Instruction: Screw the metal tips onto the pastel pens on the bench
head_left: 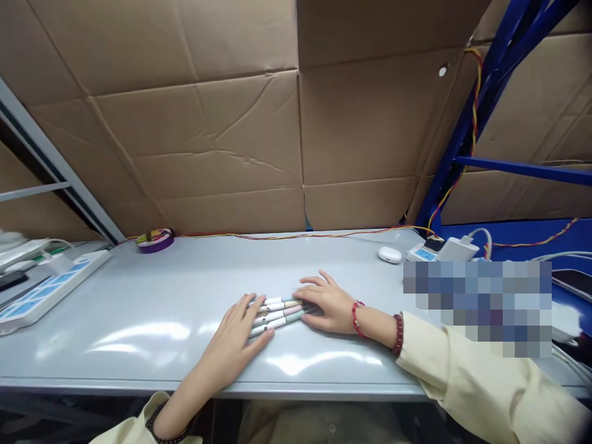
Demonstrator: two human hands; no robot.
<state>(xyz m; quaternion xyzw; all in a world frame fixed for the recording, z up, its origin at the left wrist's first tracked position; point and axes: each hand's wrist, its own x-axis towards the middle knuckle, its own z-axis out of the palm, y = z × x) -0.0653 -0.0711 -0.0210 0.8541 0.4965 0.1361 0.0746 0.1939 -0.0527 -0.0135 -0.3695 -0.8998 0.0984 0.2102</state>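
Several pens (283,314), white with pastel green, yellow and pink parts, lie side by side on the light grey tabletop (139,302). My left hand (238,336) rests over their left ends, its fingers stretched forward and the thumb along the near side. At their right ends is my right hand (326,305), fingers spread, with the thumb and lower fingers touching or close to the tips. Both hands partly hide the pen ends.
A purple-edged tape roll (155,240) sits at the back left. On the left lies a white power strip (55,287). A white earbud case (389,254) and a plugged-in charger (457,248) are at the right. Cardboard (208,135) walls the back; a blue frame (462,135) stands right.
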